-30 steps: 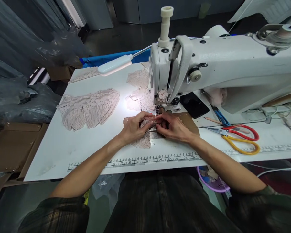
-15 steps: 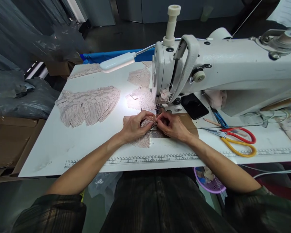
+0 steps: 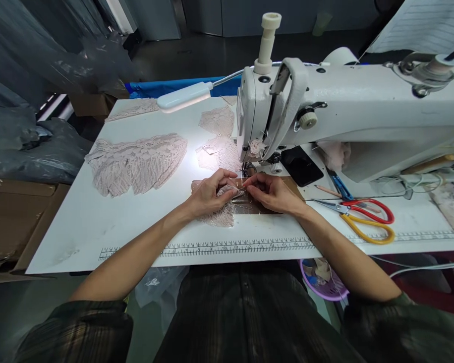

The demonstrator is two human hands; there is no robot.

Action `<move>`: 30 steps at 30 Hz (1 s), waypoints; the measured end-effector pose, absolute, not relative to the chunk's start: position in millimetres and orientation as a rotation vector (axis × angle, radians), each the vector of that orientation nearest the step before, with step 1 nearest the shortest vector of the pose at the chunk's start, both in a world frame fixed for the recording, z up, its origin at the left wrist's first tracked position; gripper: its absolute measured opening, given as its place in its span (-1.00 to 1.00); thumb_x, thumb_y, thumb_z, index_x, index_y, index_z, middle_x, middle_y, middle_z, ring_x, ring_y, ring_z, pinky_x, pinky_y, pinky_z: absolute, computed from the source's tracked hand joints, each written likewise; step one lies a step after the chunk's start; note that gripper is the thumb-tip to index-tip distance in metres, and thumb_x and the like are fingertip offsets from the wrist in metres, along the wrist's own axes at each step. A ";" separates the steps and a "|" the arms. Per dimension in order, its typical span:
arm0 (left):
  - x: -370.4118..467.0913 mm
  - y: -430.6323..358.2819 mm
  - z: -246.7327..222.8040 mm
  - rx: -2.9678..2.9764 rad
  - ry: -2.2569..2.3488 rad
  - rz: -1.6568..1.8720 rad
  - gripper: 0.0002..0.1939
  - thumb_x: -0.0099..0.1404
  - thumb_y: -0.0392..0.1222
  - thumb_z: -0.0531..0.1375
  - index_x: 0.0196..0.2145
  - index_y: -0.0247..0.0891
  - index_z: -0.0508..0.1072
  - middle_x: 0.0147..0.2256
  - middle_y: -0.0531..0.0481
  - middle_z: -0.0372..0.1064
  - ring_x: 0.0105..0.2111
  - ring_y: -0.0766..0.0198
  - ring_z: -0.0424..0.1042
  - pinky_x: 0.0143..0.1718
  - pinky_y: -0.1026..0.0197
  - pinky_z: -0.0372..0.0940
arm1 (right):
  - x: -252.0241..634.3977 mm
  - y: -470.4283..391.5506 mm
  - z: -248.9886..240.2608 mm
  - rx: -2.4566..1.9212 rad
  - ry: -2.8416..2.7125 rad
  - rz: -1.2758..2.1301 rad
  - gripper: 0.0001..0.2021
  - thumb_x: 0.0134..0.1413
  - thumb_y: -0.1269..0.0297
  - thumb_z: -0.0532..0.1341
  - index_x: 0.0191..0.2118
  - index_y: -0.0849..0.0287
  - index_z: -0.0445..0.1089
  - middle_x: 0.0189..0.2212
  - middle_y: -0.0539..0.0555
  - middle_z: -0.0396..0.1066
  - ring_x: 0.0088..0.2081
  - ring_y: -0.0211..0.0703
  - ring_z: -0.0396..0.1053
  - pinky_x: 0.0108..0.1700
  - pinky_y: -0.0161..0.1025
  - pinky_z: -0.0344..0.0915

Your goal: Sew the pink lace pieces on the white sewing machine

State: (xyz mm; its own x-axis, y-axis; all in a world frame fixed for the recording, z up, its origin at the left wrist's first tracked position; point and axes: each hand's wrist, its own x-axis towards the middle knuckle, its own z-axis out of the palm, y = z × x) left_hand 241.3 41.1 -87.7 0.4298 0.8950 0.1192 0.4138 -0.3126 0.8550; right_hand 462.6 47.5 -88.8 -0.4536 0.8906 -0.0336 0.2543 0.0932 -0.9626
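Observation:
My left hand is closed on a pale pink lace piece, thumb on top and fingers bent over its gathered edge. The lace hangs towards me over brown, tape-covered card on the table. Just right of the lace edge, my right hand is pinched, thumb against forefinger; whatever is between the tips is too small to make out. Both hands are in front of the presser foot of a white sewing machine.
Lace pieces lie left and behind the hands under a lamp. Rightward are a black phone, blue-handled tool and red-and-yellow scissors. A printed ruler follows the front edge; a purple basket stands below.
My right hand's fingertips have drawn slightly away from the lace edge, opening a small gap. My left hand keeps its hold on the lace, and the view has shifted slightly.

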 end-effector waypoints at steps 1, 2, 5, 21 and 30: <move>241.3 40.9 -88.1 1.916 1.119 0.773 -0.66 0.34 -0.08 0.19 0.01 -0.23 0.29 -0.31 0.01 0.53 -0.30 0.29 0.49 -0.16 0.16 0.35 | 463.9 47.5 -89.5 -1.112 -1.785 1.414 -0.75 0.16 0.11 0.21 -0.21 0.21 0.42 -0.55 -0.07 0.25 -0.52 -0.34 0.17 -0.49 -0.35 0.07; 241.3 40.6 -88.3 1.928 1.127 0.768 -0.66 0.34 -0.07 0.19 0.01 -0.23 0.29 -0.31 0.01 0.53 -0.29 0.28 0.50 -0.14 0.15 0.35 | 464.3 47.4 -90.3 -1.113 -1.780 1.422 -0.75 0.17 0.11 0.22 -0.21 0.21 0.43 -0.56 -0.08 0.24 -0.52 -0.34 0.15 -0.50 -0.35 0.06; 241.7 39.3 -87.3 1.963 1.136 0.764 -0.66 0.34 -0.09 0.19 0.02 -0.23 0.29 -0.29 0.01 0.55 -0.26 0.27 0.51 -0.11 0.15 0.35 | 462.5 47.1 -91.5 -1.142 -1.757 1.409 -0.74 0.18 0.10 0.22 -0.25 0.22 0.45 -0.56 -0.07 0.24 -0.53 -0.36 0.13 -0.52 -0.35 0.02; 243.3 36.4 -89.4 2.086 1.149 0.784 -0.67 0.31 -0.25 0.15 0.03 -0.28 0.31 -0.31 0.02 0.51 -0.42 0.39 0.40 -0.34 0.28 0.27 | 447.8 41.1 -84.4 -1.231 -1.991 0.930 -0.91 0.04 0.30 0.17 -0.43 0.18 0.28 -0.58 -0.07 0.25 -0.54 -0.34 0.12 -0.43 -0.30 0.08; 243.1 37.5 -87.5 2.055 1.142 0.774 -0.66 0.31 -0.22 0.16 0.03 -0.26 0.30 -0.30 0.01 0.51 -0.41 0.36 0.40 -0.34 0.26 0.27 | 460.6 45.2 -81.3 -1.196 -1.908 1.294 -0.76 0.15 0.14 0.19 -0.28 0.23 0.45 -0.61 -0.09 0.21 -0.58 -0.37 0.08 -0.54 -0.33 -0.05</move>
